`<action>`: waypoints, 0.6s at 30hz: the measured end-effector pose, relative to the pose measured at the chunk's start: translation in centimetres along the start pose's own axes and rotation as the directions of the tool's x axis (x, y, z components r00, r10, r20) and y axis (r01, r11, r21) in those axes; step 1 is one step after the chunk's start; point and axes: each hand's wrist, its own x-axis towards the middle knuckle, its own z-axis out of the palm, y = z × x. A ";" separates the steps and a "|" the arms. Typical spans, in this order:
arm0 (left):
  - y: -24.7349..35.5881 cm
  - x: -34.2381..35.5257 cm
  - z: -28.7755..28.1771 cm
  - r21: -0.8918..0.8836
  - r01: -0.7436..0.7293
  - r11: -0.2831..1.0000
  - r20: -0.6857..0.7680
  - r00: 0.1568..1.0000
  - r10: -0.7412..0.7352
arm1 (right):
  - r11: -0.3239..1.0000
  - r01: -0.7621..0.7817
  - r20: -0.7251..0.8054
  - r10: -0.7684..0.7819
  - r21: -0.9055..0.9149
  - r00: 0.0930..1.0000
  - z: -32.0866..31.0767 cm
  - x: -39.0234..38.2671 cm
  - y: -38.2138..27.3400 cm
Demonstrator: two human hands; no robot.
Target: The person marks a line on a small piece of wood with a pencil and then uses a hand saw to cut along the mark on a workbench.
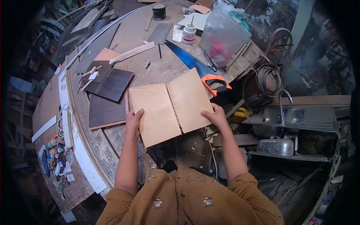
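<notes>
Two light tan thin boards sit side by side in front of me, a narrow dark, uneven gap between them. My left hand (134, 120) grips the outer edge of the left tan board (154, 114), thumb on top and fingers mostly hidden beneath. At the outer edge of the right tan board (190, 100), my right hand (216, 116) is closed the same way. Just beyond the right board lies a handsaw (187, 59) with a blue blade and an orange and black handle. Dark brown panels (112, 85) rest left of the boards.
The worktable (131, 56) carries wood strips (132, 51), a white jar (189, 33), a black can (159, 12), scissors (210, 62) and a clear plastic bag (225, 35). A power strip (67, 127) lies at left. Metal sinks (275, 148) and coiled strips (270, 80) stand right.
</notes>
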 end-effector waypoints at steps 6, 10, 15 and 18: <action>-0.3 -1.9 3.2 0.149 -0.242 0.959 0.031 0.970 0.240 | 0.883 0.228 -0.132 -0.305 -0.411 0.943 4.3 -5.0 -6.7; 0.2 -1.7 2.8 -0.027 -0.215 0.976 0.036 0.976 0.216 | 0.732 0.287 -0.209 -0.505 -0.617 0.837 3.3 -5.0 -8.0; 1.6 -1.6 -0.5 -0.307 -0.039 0.951 -0.014 0.999 0.036 | 0.549 0.357 -0.071 -0.611 -0.756 0.788 2.1 -3.9 -9.0; 1.3 -1.4 -2.0 -0.287 -0.106 0.952 -0.185 0.981 0.053 | 0.432 0.450 0.089 -0.636 -0.781 0.766 4.0 -3.5 -8.8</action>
